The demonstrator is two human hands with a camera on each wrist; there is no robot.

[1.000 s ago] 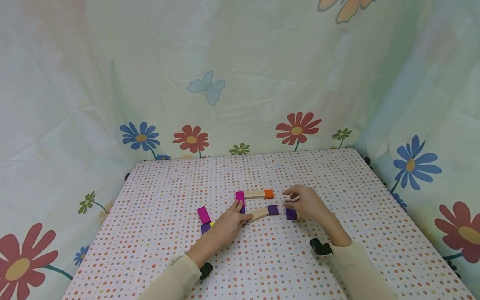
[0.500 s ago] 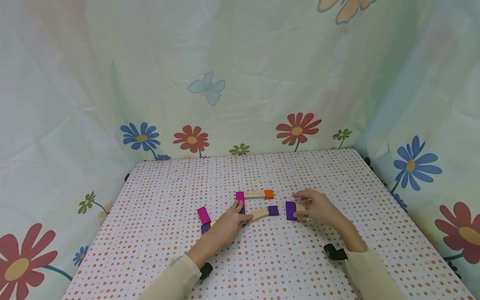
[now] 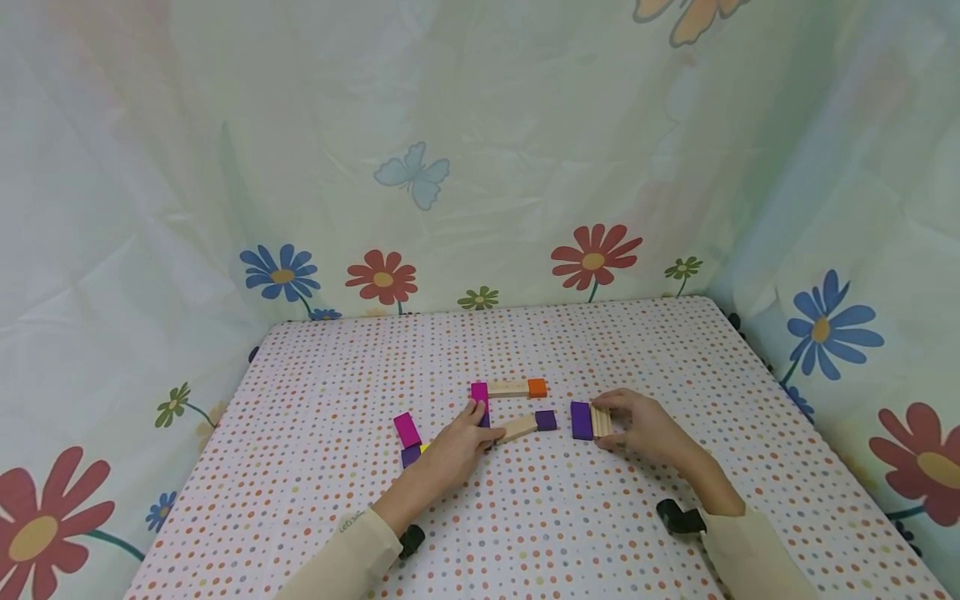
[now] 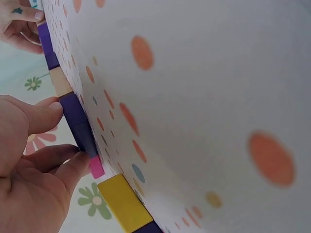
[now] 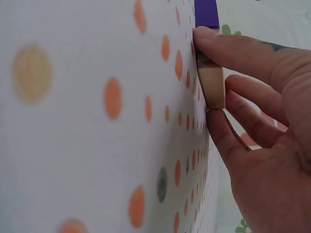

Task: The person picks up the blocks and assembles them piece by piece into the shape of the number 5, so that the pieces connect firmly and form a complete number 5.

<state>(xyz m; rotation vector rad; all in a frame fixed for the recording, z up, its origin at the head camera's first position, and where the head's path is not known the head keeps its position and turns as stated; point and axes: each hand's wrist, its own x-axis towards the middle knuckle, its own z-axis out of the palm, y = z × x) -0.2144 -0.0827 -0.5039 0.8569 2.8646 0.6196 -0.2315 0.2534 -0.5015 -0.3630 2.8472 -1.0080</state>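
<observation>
My left hand [image 3: 453, 450] pinches a dark purple wooden block [image 4: 77, 121] between thumb and fingers. A magenta block [image 3: 479, 391] adjoins its far end, and a plain wood block [image 3: 519, 428] runs right from it to a small purple block [image 3: 546, 420]. My right hand [image 3: 648, 429] holds a row of plain wood blocks [image 3: 602, 422], thumb at the near end and a fingertip at the far end. Against the left side of that row lies a purple block [image 3: 581, 420]. In the right wrist view the plain wood [image 5: 212, 85] shows between thumb and finger.
Another plain wood block [image 3: 508, 388] with an orange block [image 3: 537, 387] at its right end extends from the magenta one. Left of my left hand lie a magenta block [image 3: 407, 430], a purple block [image 3: 411, 456] and a yellow block [image 4: 125, 201]. Dotted cloth [image 3: 525, 517] covers the table.
My right hand has drawn back to the right and now grips the plain wood row at its two ends. The row looks more even than before. My left hand stays in place.
</observation>
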